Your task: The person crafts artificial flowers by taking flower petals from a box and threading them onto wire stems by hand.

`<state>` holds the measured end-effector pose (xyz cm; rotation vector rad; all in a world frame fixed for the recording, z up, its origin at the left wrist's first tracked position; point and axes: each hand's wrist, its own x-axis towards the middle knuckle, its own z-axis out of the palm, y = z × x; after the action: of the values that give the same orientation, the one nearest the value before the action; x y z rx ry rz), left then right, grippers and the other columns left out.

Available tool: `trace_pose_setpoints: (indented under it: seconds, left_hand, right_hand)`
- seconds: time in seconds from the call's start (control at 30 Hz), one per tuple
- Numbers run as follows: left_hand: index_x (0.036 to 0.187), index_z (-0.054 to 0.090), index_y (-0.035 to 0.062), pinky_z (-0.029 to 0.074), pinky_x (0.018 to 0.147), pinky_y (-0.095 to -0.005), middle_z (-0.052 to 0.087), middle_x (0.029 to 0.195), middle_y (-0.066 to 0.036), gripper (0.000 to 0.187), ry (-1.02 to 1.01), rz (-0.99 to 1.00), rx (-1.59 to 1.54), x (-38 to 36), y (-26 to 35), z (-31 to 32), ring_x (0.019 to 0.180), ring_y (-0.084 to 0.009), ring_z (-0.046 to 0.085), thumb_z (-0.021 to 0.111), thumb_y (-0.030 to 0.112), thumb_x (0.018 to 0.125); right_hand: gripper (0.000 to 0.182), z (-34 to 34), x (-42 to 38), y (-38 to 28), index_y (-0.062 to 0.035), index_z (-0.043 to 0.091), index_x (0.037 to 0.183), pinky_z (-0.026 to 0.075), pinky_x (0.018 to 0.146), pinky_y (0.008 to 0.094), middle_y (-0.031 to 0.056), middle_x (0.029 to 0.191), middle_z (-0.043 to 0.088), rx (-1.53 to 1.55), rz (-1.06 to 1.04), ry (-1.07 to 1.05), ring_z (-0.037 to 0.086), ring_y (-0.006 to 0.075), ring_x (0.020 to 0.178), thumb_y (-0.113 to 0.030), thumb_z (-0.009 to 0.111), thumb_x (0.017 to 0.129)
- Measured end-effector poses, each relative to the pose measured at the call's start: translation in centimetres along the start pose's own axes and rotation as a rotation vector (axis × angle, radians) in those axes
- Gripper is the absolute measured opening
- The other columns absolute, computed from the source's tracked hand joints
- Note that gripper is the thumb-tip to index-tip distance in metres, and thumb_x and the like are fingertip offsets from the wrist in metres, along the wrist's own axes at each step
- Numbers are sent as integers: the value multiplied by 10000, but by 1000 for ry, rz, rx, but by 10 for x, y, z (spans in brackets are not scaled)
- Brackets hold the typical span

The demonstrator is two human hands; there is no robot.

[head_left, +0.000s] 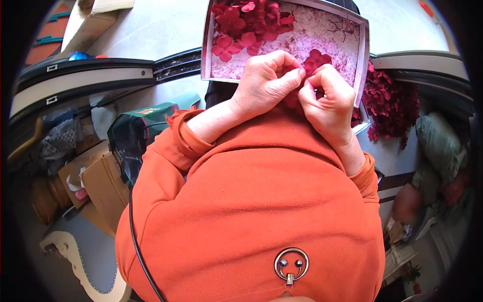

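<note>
My left hand [265, 83] and my right hand [330, 95] meet over the near edge of a shallow white box [360, 60], with thumbs and fingertips pinched together. A dark red artificial flower [316, 60] shows right at the fingertips, and both hands appear to grip it. Its stem and the exact pinch points are hidden by the fingers. Inside the box, a pile of red artificial flowers [246, 25] fills the far left part. Pale pinkish scraps [302, 38] cover the box bottom, and a few thin dark stems [344, 26] lie at the far right.
A heap of dark red flowers [390, 103] hangs to the right of the box. On the left are a green bag [146, 123], cardboard boxes [103, 181] and a black cable [133, 226] along the sleeve. A door track [176, 65] crosses the floor; greenish bags [437, 138] lie right.
</note>
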<state>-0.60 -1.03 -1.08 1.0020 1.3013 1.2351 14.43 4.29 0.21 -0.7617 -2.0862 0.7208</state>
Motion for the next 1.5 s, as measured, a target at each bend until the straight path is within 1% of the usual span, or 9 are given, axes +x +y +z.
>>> trace_pose_setpoints:
  seconds: [0.1, 0.2, 0.27, 0.4, 0.77, 0.87, 1.1, 1.37, 1.5]
  left_hand:
    - [971, 627, -28, 498, 602, -180, 651, 814, -21, 124, -5, -1, 3, 0, 2, 0, 699, -45, 590, 646, 68, 894]
    - [974, 628, -23, 505, 649, -190, 650, 832, -22, 130, -23, -17, -1, 2, 2, -1, 734, -50, 594, 641, 81, 899]
    - [979, 630, -13, 502, 703, -201, 647, 859, -22, 141, -67, -61, -220, 5, -2, -3, 779, -54, 592, 643, 104, 902]
    - [983, 632, -4, 492, 732, -205, 645, 879, -19, 150, -92, -126, -285, 4, 2, -4, 804, -55, 585, 646, 123, 903]
    - [977, 632, -2, 454, 649, -167, 621, 844, 20, 137, -100, -16, -91, 4, -2, -3, 752, -27, 550, 644, 116, 907]
    - [977, 632, 4, 434, 626, -159, 618, 839, 26, 142, -60, -37, -216, 3, 2, -1, 729, -19, 533, 642, 129, 910]
    - [982, 632, 17, 404, 602, -153, 613, 828, 34, 141, -40, -33, -244, 2, 2, -1, 706, -8, 506, 641, 141, 914]
    - [990, 594, -18, 506, 591, -198, 635, 836, -34, 133, -28, -76, -297, 2, -2, 1, 688, -56, 584, 604, 102, 933]
    - [989, 594, -17, 501, 593, -192, 634, 836, -30, 132, -19, -78, -253, 1, -1, 1, 695, -56, 586, 605, 102, 932]
  right_hand:
    - [180, 0, 1, 1, -34, 480, 654, 407, 463, 348, 98, 622, 487, 0, 5, 8, 502, 256, 503, 36, 646, 673]
    - [177, -1, 2, 2, -33, 485, 656, 411, 466, 339, 95, 625, 495, -1, -9, 3, 511, 247, 503, 40, 645, 679]
    - [172, -3, 3, 0, -32, 493, 662, 421, 472, 328, 92, 631, 511, 72, 28, -8, 525, 234, 508, 41, 648, 682]
    - [171, -5, 3, 1, -31, 497, 664, 429, 476, 321, 91, 630, 520, 80, 52, -36, 536, 224, 511, 41, 651, 687]
    - [141, -3, 1, 2, -25, 523, 685, 444, 490, 316, 95, 632, 534, 55, 46, -34, 550, 218, 517, 37, 648, 705]
    - [103, -5, 4, 0, -19, 554, 718, 454, 502, 308, 94, 651, 554, 115, 97, -8, 566, 208, 536, 34, 642, 718]
    - [88, -3, 2, 3, -16, 567, 747, 464, 522, 308, 96, 677, 567, 61, 58, -1, 581, 212, 566, 33, 636, 725]
    - [97, 1, 1, 4, -25, 548, 732, 462, 520, 332, 109, 672, 545, 32, 57, -5, 563, 255, 556, 22, 632, 722]
    - [95, 2, 1, 4, -23, 548, 726, 460, 516, 336, 111, 676, 543, 28, 59, -3, 560, 262, 553, 22, 631, 721]
